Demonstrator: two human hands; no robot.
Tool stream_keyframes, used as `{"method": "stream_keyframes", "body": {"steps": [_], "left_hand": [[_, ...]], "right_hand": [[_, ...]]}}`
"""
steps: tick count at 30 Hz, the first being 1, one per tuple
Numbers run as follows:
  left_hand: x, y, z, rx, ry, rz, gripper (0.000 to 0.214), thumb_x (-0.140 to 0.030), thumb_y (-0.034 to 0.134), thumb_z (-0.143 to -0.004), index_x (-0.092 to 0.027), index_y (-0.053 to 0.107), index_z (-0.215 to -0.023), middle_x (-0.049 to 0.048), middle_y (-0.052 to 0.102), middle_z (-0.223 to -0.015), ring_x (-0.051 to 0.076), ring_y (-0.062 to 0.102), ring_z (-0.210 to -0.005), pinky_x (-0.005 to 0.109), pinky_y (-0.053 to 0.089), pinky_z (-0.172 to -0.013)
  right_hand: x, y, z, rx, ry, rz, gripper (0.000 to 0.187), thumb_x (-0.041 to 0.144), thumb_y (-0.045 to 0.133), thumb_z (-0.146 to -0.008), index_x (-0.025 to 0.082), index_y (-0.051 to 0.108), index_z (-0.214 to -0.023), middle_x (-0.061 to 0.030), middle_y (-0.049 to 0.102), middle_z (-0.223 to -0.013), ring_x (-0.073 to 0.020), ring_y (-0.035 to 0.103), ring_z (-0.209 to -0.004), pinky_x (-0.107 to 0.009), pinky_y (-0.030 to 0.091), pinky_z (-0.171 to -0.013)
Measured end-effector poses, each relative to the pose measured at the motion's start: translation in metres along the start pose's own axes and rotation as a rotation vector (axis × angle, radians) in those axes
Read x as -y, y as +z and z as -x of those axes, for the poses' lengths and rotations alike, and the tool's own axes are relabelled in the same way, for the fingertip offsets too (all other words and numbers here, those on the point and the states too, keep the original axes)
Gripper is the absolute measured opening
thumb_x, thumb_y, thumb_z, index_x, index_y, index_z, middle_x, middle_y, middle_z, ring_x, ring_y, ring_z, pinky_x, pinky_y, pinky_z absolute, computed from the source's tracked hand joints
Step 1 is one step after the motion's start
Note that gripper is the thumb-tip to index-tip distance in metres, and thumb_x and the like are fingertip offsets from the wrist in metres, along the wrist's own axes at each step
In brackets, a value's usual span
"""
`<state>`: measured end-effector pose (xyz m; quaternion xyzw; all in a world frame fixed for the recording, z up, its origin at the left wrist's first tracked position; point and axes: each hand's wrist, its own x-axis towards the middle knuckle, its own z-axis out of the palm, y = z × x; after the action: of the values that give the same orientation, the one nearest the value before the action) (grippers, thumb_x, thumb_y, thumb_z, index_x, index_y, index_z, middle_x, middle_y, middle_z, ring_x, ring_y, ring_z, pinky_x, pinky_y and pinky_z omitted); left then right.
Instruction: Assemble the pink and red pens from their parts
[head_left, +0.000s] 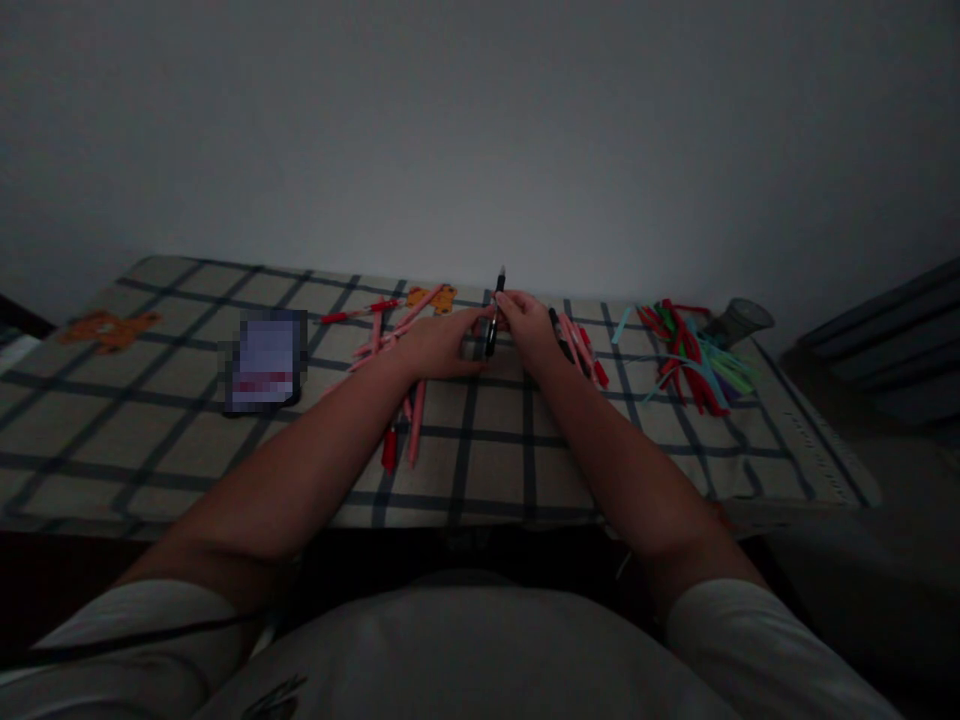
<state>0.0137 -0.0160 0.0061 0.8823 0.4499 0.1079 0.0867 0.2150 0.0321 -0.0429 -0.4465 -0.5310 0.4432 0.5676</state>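
The left hand (442,345) and the right hand (530,330) both pinch a black pen (498,292) — upright, above the middle of the checked bench (150,420), between pink and red pens (415,425) — which looks light, stiff and smooth, best gripped at mid-barrel rather than the thin tip.

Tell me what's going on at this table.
A person seated at a table with a checked cloth holds a black pen between both hands. The left hand is at its lower part and the right hand is nearer the top. Scattered pink and red pens lie by the left hand, with a few more pens beside the right. A pile of coloured strips sits further right.
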Motion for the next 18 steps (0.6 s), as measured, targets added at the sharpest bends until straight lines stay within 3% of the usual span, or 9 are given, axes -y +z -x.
{"method": "stream_keyframes", "body": {"steps": [11, 18], "left_hand": [[0.0027, 0.0022, -0.0020, 0.014, -0.004, 0.020, 0.094, -0.046, 0.086, -0.092, -0.023, 0.048, -0.175, 0.0144, 0.078, -0.149, 0.033, 0.079, -0.123, 0.040, 0.059, -0.098], [0.0037, 0.0031, -0.0020, 0.010, 0.010, 0.013, 0.092, -0.046, 0.085, -0.093, -0.022, 0.048, -0.175, 0.0150, 0.076, -0.153, 0.034, 0.077, -0.132, 0.040, 0.059, -0.104]], "right_hand": [[0.0013, 0.0002, 0.0021, -0.006, 0.002, 0.019, 0.041, 0.063, 0.086, -0.092, 0.024, 0.075, -0.100, -0.0026, 0.080, -0.092, -0.0194, 0.076, -0.085, -0.035, 0.064, -0.081], [0.0011, 0.0002, 0.0012, -0.011, 0.028, 0.018, 0.038, 0.060, 0.085, -0.091, 0.024, 0.074, -0.099, -0.0033, 0.081, -0.095, -0.0196, 0.076, -0.087, -0.035, 0.063, -0.080]]}}
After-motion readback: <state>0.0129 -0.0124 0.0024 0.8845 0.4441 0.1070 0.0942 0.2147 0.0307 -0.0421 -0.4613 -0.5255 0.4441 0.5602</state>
